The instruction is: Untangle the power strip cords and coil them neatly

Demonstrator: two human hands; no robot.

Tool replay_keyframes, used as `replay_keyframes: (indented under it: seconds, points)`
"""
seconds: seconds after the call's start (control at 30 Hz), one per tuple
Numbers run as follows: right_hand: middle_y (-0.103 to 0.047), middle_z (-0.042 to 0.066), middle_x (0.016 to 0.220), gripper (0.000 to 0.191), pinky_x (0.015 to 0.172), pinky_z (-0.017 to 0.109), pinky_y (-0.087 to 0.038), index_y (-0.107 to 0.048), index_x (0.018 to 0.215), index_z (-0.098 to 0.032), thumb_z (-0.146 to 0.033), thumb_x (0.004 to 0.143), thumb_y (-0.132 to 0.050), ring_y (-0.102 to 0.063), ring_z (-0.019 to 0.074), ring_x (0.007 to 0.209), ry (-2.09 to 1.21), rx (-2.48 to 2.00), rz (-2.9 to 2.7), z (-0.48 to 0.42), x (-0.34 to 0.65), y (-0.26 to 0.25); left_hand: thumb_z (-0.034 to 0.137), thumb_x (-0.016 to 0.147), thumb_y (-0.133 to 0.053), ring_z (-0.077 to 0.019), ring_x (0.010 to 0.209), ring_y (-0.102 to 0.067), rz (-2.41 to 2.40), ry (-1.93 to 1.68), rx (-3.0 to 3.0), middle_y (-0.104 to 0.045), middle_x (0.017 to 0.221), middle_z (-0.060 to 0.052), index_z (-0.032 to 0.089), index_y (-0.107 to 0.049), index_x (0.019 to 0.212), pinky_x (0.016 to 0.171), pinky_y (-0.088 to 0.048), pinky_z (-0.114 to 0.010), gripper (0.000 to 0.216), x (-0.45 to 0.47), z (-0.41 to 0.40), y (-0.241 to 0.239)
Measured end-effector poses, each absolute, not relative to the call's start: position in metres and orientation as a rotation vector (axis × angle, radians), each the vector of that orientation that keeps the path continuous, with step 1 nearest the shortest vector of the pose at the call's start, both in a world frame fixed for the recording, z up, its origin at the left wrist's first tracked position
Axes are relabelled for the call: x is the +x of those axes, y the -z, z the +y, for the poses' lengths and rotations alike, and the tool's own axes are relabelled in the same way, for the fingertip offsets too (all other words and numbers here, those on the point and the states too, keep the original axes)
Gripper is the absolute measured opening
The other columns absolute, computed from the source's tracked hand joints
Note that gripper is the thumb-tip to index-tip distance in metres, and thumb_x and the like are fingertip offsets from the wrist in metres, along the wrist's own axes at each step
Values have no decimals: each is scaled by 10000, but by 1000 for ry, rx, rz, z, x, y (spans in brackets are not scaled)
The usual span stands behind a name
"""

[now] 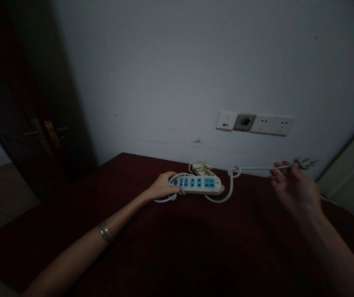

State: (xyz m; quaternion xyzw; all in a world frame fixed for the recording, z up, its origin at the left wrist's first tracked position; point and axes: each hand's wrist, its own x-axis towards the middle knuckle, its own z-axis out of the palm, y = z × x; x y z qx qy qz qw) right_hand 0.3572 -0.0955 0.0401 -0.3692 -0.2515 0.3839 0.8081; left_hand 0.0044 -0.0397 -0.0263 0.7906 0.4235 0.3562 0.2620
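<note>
A white power strip (197, 185) with blue socket faces lies on the dark red table. My left hand (163, 185) is closed around its left end, where the white cord (163, 201) loops about it. From the strip the cord runs right through a loose loop (234, 172) and stretches taut to my right hand (297, 187). That hand, raised over the table's right side, pinches the cord's end at the plug (305, 163), whose prongs point right. The plug is slightly blurred.
Behind the strip lies a small bundle of pale cord (201, 168). Wall sockets (272, 125) and a dark grey plate (244, 122) sit on the wall above the table (164, 247). A dark door with a handle (51, 132) stands at the left, a pale panel (350, 173) at the right.
</note>
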Motion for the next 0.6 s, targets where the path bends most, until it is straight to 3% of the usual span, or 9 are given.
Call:
replay_keyframes:
  seconds: [0.37, 0.47, 0.6]
  points:
    - [-413, 23, 642, 194, 484, 295, -235, -602, 743, -118, -162, 808, -425, -365, 92, 511, -718, -713, -549, -110, 391, -61, 275, 615, -622, -178, 775, -596, 1235, -867, 1934, -651, 881, -56, 91, -605, 995, 690, -476, -285, 422, -9, -24, 31]
    - [-448, 33, 656, 218, 504, 309, -266, -598, 708, -135, -123, 810, -407, -382, 93, 508, -660, -775, -513, -114, 390, -67, 246, 588, -630, -172, 769, -591, 1040, -815, 1923, -649, 883, -49, 90, -582, 1030, 688, -473, -284, 471, -13, -25, 30]
    - [-555, 74, 754, 277, 627, 353, -374, -558, 647, -167, -64, 831, -377, -526, 118, 623, -548, -883, -438, -116, 396, -69, 243, 601, -645, -182, 858, -586, 810, -723, 2041, -640, 986, -67, 108, -563, 1094, 767, -459, -306, 517, -16, -33, 21]
